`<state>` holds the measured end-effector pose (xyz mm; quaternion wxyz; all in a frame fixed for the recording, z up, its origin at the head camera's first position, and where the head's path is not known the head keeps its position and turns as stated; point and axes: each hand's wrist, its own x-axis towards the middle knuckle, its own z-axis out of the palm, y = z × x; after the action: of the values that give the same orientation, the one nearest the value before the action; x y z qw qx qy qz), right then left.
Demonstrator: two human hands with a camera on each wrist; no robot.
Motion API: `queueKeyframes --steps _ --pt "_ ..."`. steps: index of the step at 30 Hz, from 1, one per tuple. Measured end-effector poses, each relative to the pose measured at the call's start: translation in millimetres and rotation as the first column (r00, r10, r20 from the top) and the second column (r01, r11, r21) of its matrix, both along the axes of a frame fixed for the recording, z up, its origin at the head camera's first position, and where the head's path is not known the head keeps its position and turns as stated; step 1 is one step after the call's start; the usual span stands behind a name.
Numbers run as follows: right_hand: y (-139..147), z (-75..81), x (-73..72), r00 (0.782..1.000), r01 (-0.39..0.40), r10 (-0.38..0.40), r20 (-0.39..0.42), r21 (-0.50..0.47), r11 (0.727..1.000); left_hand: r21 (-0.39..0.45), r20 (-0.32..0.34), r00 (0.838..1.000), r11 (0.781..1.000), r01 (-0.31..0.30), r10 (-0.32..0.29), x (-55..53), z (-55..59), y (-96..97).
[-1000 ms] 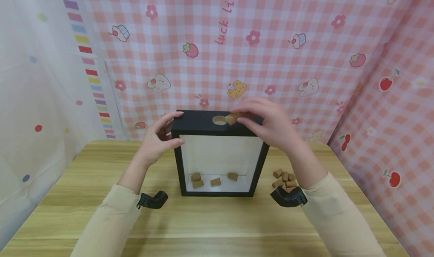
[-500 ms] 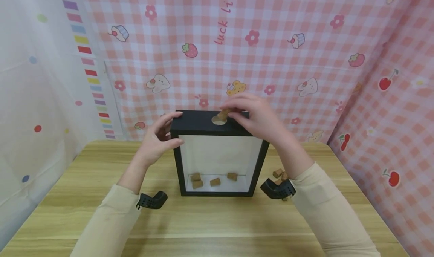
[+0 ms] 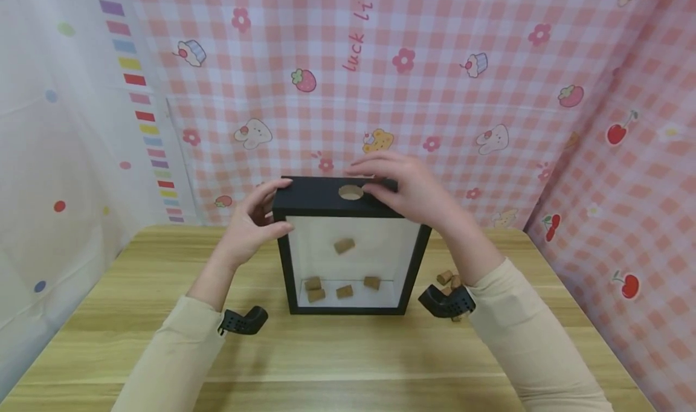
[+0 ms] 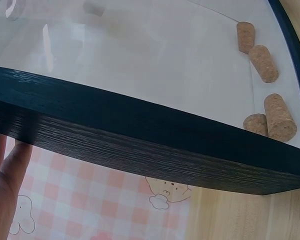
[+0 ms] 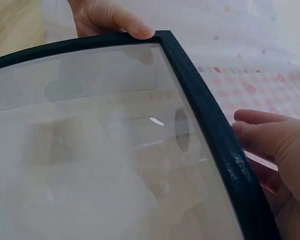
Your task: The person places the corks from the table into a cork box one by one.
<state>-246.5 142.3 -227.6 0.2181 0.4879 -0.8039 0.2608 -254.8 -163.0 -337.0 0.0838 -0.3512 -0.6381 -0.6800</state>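
"Reason for the left hand [image 3: 247, 226] at the corner?"

"Probably steadying: thumb on the front edge, fingers over the top, it grips the black shadow box [image 3: 312, 196], which stands upright on the tabletop [image 3: 348, 363]."

"And inside?"

"Four corks [image 3: 345, 291] lie at the bottom behind the clear front. A fifth cork [image 3: 344, 246] is in mid-air above them, blurred, likely dropping from the round hole [image 3: 351, 193] in the top."

"So the right hand [image 3: 410, 188] is empty?"

"Yes, thumb and forefinger parted just beside the hole, pinching nothing. I can't tell whether it touches the top."

"And those loose corks [image 3: 444, 277]?"

"Right of the box, partly hidden by the wrist mount [image 3: 447, 302], presumably placed for that hand's easy reach."
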Motion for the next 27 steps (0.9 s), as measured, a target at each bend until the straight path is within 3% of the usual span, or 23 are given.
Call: queueKeyframes --steps 11,20,27 --pt "25.4 3.9 15.6 0.996 -0.084 0.082 -0.023 -0.120 0.989 -0.011 0.008 1.000 1.000 -0.012 0.012 0.7 1.5 1.5" --pt "62.3 1.6 39.1 0.999 -0.037 0.038 0.003 -0.182 0.983 -0.007 0.013 1.000 1.000 -0.017 0.017 1.2 2.2 1.6" --pt "92.6 -17.4 46.2 1.000 -0.014 0.018 0.014 -0.236 0.972 -0.008 0.017 1.000 1.000 -0.018 0.018 1.0 1.2 0.9"
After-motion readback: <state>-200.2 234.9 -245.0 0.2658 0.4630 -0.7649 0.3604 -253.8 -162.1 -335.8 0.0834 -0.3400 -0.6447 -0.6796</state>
